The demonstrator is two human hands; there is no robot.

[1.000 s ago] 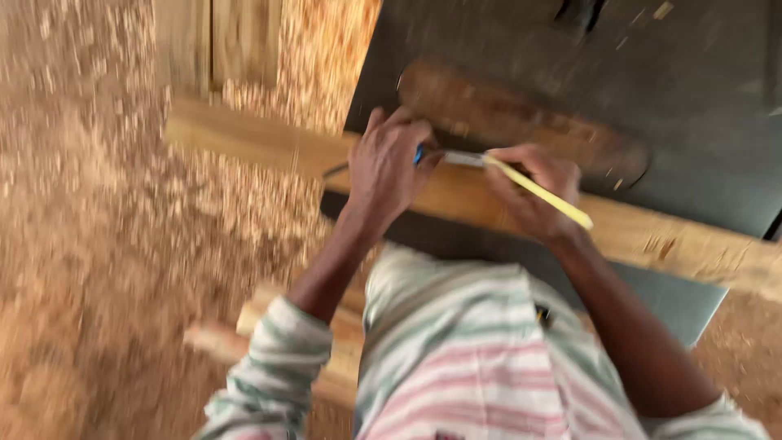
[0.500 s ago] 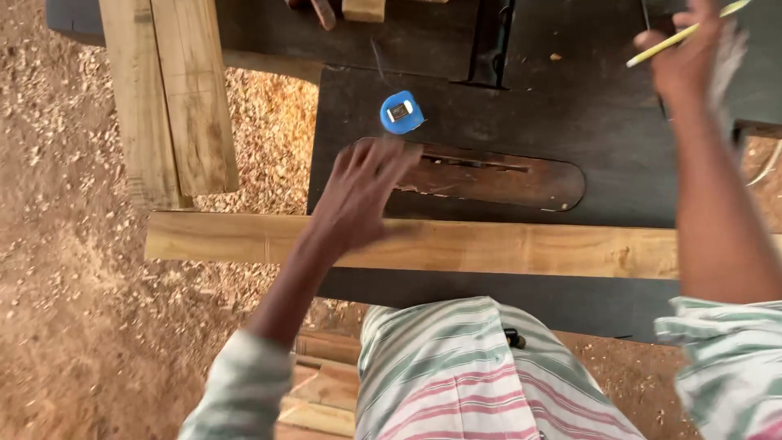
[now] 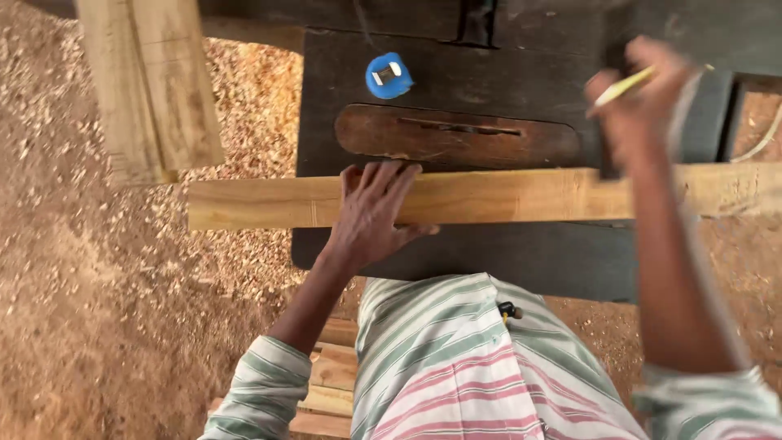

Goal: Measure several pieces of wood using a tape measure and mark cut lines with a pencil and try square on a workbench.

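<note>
The plank point(image 3: 505, 198) lies flat across the dark counter point(image 3: 521, 261), running from 9 to 3 o'clock, its left end overhanging the sawdust floor point(image 3: 122, 310). The left hand point(image 3: 371, 213) rests palm-down on the plank, its grip spread, fingers pointing toward 12 o'clock. At 2 o'clock from it, the right hand point(image 3: 639, 98) is raised above the counter, blurred, its grip pinching a yellow pencil point(image 3: 623, 87). Just beyond the plank, at 12 o'clock, sits a brown oval insert point(image 3: 456, 137) with a slot. A blue tape measure point(image 3: 388, 76) lies past it on the counter. Boards point(image 3: 151, 81) lean at 10 o'clock. More boards point(image 3: 330, 383) lie at 6 o'clock.
</note>
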